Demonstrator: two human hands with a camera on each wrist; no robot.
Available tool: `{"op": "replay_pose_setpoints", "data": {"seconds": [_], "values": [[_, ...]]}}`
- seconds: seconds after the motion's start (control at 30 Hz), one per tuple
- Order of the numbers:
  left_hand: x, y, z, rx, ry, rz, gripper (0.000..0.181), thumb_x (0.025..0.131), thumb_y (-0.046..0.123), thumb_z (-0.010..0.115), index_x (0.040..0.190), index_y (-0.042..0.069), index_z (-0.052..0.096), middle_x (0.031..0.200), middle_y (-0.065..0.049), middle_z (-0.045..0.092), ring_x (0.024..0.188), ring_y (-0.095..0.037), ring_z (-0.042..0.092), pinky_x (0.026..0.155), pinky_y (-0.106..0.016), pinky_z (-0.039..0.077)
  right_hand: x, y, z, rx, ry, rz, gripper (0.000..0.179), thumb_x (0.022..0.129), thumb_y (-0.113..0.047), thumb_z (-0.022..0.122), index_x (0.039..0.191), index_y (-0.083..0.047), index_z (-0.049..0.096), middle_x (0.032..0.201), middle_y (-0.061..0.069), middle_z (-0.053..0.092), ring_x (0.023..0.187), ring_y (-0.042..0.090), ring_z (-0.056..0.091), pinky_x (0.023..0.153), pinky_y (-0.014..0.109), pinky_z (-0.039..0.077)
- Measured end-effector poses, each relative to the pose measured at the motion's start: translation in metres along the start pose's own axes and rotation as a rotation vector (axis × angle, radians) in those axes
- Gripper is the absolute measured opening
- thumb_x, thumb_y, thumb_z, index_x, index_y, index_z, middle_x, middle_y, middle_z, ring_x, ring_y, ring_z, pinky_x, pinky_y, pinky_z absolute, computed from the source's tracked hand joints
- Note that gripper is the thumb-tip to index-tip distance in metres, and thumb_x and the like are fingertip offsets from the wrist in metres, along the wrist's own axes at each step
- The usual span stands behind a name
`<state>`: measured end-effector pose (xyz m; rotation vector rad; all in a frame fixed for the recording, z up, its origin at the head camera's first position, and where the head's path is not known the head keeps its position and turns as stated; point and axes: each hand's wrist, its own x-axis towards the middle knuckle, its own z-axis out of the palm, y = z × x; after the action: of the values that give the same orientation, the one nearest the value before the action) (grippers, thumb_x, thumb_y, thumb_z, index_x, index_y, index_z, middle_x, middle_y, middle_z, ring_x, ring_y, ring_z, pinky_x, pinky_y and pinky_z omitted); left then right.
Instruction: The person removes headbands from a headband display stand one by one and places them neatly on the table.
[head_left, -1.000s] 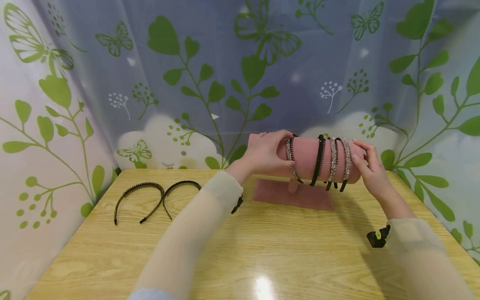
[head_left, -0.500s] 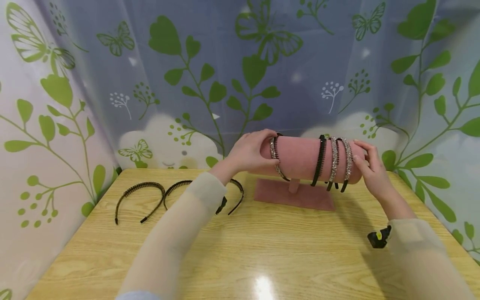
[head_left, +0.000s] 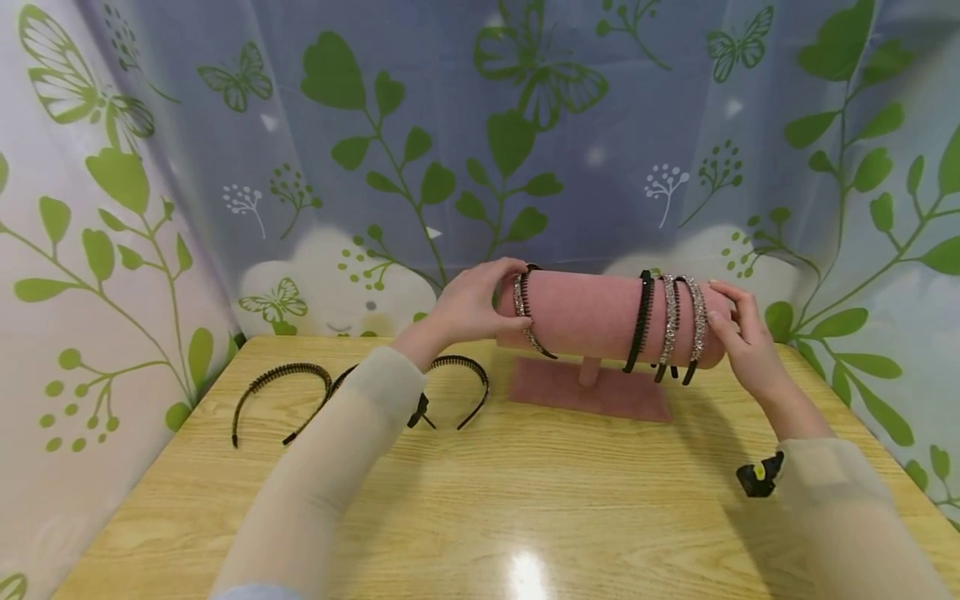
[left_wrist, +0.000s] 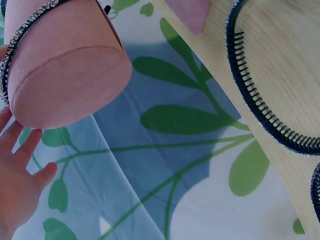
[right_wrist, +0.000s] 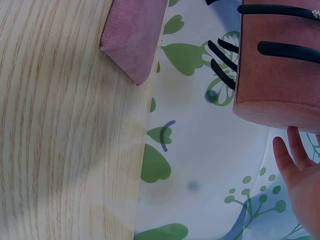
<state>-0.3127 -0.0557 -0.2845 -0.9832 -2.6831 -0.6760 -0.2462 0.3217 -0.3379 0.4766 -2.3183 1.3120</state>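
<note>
A pink padded display roll (head_left: 585, 312) sits level on its pink base (head_left: 588, 390). My left hand (head_left: 468, 307) holds a rhinestone headband (head_left: 519, 292) between thumb and fingers, close to the roll's left end; the band is around the roll. At the opposite end, my right hand (head_left: 744, 343) grips the roll, thumb in front and fingers over the edge. Toward that end the roll wears a black toothed headband (head_left: 640, 321) and two rhinestone headbands, one of them a sparkling band (head_left: 699, 317) nearest my right fingers. The left wrist view shows the roll's flat end (left_wrist: 72, 85).
On the wooden table (head_left: 540, 492) to the left lie a dark toothed headband (head_left: 288, 371) and a second headband (head_left: 461, 362), partly covered by my left sleeve (head_left: 330, 450). A patterned curtain (head_left: 420, 100) hangs right behind the table's far edge.
My left hand has slid the rhinestone headband leftward along the roll, away from the others, toward the left end. My right hand stays in place on the right end.
</note>
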Motion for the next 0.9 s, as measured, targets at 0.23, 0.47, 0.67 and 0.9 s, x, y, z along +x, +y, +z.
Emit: {"op": "replay_pose_setpoints", "data": {"seconds": [0.23,0.47,0.67,0.9], "values": [[0.004,-0.008,0.000,-0.140,-0.051,0.021,0.079,0.081,0.042,0.078,0.147,0.018,0.040,0.149,0.001,0.038,0.139,-0.019,0.029,0.112,-0.037,0.024,0.001,0.001,-0.001,0.007,-0.006,0.004,0.047,0.105,-0.015,0.040,0.148,-0.003,0.026,0.138,0.008,0.036,0.106,0.000,0.043,0.074,0.012,0.041],[0.009,-0.011,0.008,-0.424,-0.135,-0.044,0.098,0.069,0.029,0.090,0.146,0.017,0.031,0.157,0.010,0.020,0.135,-0.013,0.034,0.105,-0.034,0.034,0.000,0.001,0.000,0.003,-0.007,0.004,0.046,0.105,-0.015,0.039,0.148,-0.003,0.026,0.140,0.014,0.034,0.106,0.000,0.043,0.075,0.012,0.040],[0.012,-0.010,0.012,-0.422,-0.120,-0.038,0.102,0.064,0.032,0.092,0.142,0.015,0.027,0.156,0.008,0.022,0.131,-0.013,0.038,0.101,-0.034,0.037,0.000,0.001,0.001,0.000,-0.007,0.010,0.047,0.105,-0.016,0.039,0.148,-0.004,0.026,0.139,0.013,0.034,0.106,0.000,0.042,0.075,0.011,0.040],[0.013,-0.011,0.011,-0.304,-0.125,-0.034,0.119,0.061,0.042,0.092,0.153,0.019,0.020,0.149,0.000,0.032,0.128,-0.015,0.040,0.101,-0.037,0.038,0.001,0.001,0.001,-0.003,-0.012,0.023,0.048,0.105,-0.017,0.039,0.149,-0.005,0.025,0.143,0.022,0.030,0.108,-0.001,0.040,0.076,0.011,0.039]]}}
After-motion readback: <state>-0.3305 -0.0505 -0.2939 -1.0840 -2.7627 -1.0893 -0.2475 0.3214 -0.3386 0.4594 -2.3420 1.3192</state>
